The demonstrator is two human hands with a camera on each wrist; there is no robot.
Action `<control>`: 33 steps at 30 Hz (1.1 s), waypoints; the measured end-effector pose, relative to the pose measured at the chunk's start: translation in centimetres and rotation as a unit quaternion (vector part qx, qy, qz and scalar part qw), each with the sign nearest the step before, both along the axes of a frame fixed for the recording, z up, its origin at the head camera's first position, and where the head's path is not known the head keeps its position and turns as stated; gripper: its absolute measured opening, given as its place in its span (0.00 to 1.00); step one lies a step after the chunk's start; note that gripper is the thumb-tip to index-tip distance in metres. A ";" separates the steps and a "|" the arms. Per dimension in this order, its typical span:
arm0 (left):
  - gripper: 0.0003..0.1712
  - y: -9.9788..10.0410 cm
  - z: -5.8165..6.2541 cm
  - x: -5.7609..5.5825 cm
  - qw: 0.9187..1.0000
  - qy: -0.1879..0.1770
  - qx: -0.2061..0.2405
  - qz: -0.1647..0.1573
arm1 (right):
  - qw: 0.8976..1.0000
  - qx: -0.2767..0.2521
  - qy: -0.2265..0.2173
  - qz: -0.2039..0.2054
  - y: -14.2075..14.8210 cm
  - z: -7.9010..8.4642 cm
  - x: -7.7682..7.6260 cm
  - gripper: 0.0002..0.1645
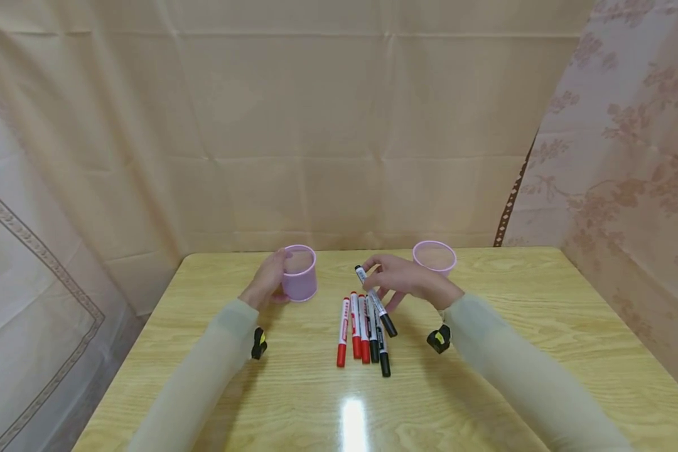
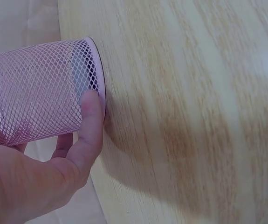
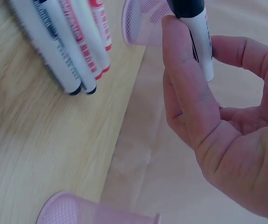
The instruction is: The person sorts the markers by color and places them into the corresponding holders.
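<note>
My left hand (image 1: 268, 279) grips a pink mesh cup (image 1: 300, 272) that stands on the wooden table (image 1: 486, 389); in the left wrist view the thumb (image 2: 91, 122) lies against the pink mesh cup (image 2: 40, 88). My right hand (image 1: 403, 280) pinches a black-capped white marker (image 1: 375, 301), lifted at a slant above a row of red and black markers (image 1: 363, 329) lying on the table. In the right wrist view the held marker (image 3: 196, 28) sits between thumb and fingers, with the lying markers (image 3: 68, 46) beyond.
A second pink mesh cup (image 1: 434, 257) stands just behind my right hand, and its rim (image 3: 96, 212) shows in the right wrist view. Beige cloth walls close in the table on the back and sides. A light glare spot lies near the front edge.
</note>
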State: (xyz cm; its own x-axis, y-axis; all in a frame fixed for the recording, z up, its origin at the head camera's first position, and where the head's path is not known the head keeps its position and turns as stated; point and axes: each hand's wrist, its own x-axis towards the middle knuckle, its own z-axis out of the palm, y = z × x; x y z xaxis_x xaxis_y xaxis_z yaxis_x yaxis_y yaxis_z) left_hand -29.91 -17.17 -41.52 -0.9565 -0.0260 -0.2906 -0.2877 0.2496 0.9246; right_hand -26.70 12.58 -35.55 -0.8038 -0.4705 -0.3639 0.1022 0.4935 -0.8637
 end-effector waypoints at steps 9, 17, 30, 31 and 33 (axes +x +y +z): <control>0.30 0.2 -0.2 0.0 1.000 0.011 -0.014 0.009 | 0.998 -0.062 -0.004 -0.014 -1.6 1.9 -0.6 0.32; 0.29 0.3 -0.2 -0.1 1.000 0.016 -0.016 0.016 | 0.994 -0.112 -0.017 -0.008 -3.0 2.4 -1.9 0.33; 0.31 -0.3 -0.8 -0.2 1.000 0.015 -0.017 0.022 | 0.967 -0.242 -0.043 -0.064 -6.4 1.7 -3.2 0.31; 0.31 -0.3 -0.8 -0.2 0.999 0.016 -0.017 0.021 | 0.963 -0.255 -0.045 -0.073 -6.7 1.6 -3.3 0.30; 0.31 -0.2 -0.9 -0.2 0.999 0.019 -0.017 0.020 | 0.956 -0.273 -0.047 -0.093 -7.1 1.5 -3.4 0.30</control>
